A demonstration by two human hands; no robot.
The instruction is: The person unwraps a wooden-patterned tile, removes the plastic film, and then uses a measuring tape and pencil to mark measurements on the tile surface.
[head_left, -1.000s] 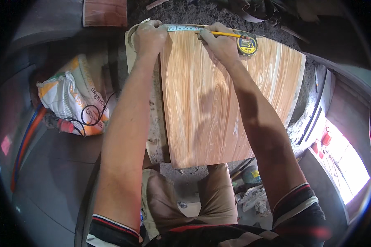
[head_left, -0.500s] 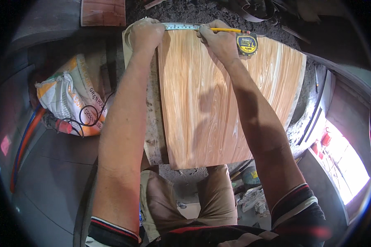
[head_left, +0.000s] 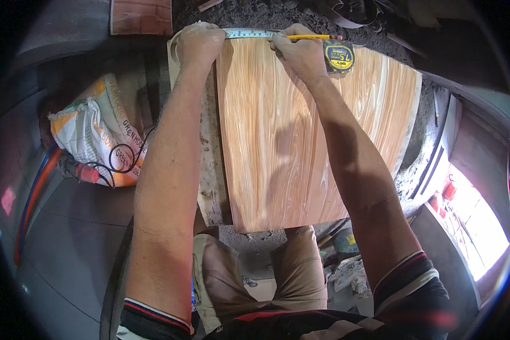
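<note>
A wood-grained panel lies before me, its far edge under both hands. Along that edge stretches the pale blade of a tape measure. My left hand is closed on the blade near the panel's far left corner, and a curl of it shows beside the fingers. At the blade's other visible end is my right hand, pinching a yellow pencil that points left, its tip close to the blade. The black and yellow tape case rests on the panel just right of that hand.
Under the panel's left side runs a rough board. A white and orange sack with a black cord stands at the left, near an orange hose. Dark rubble lies beyond the panel. A reddish board is at the far left.
The pencil and right hand have shifted very slightly left along the tape blade. The left hand keeps its hold, and the panel stays in place.
</note>
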